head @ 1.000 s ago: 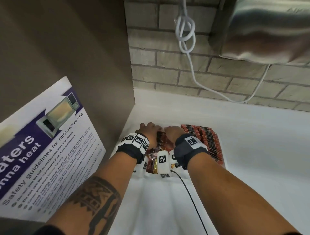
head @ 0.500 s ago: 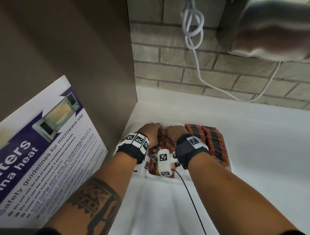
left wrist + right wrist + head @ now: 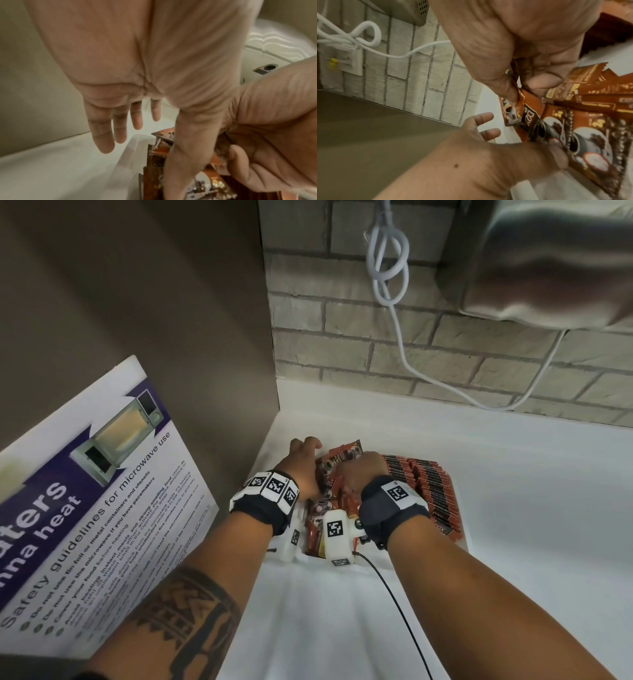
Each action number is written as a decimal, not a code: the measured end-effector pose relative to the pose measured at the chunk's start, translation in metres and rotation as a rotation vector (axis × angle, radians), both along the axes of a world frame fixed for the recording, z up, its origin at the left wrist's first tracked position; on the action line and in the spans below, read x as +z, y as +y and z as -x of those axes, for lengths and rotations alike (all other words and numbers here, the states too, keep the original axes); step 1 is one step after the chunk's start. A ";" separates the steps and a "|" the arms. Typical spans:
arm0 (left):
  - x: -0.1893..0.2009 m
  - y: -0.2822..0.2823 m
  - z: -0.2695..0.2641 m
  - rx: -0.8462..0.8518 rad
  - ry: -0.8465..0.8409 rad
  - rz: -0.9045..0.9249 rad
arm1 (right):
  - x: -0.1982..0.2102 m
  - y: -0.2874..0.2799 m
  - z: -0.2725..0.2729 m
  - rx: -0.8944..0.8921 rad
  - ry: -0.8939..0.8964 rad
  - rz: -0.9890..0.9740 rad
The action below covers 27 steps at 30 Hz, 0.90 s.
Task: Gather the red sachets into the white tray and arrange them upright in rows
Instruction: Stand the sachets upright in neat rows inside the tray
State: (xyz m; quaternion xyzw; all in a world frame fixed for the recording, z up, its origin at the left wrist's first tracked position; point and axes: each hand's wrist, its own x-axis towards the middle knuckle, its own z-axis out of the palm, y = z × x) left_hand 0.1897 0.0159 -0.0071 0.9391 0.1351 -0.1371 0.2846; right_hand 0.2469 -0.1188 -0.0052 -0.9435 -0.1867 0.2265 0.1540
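The white tray (image 3: 463,537) sits on the counter near the corner. Its right half holds red sachets standing upright in rows (image 3: 428,491). Loose red sachets (image 3: 318,529) with coffee-cup pictures fill the left half. Both hands are in that left half. My right hand (image 3: 363,470) pinches a bunch of sachets (image 3: 530,116) between thumb and fingers (image 3: 542,79), holding them on end. My left hand (image 3: 303,460) is beside them, its four fingers (image 3: 120,128) straight and clear of the packs. Only its thumb (image 3: 185,155) lies against the sachets' faces. The tray floor is hidden.
A brown cabinet side (image 3: 171,320) stands close on the left, carrying a microwave safety poster (image 3: 85,525). The brick wall (image 3: 376,361) behind has a white cable (image 3: 390,268) and a steel appliance (image 3: 548,261). White counter (image 3: 531,508) stretches right. A black wrist cable (image 3: 394,594) trails toward me.
A sachet now sticks up between the hands at the tray's far end. My left hand's fingers have spread away from the packs. The head view has shifted slightly.
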 end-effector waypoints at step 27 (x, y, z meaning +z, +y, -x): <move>0.049 -0.042 0.013 0.200 0.208 1.431 | 0.062 -0.082 0.028 -0.636 0.495 -1.202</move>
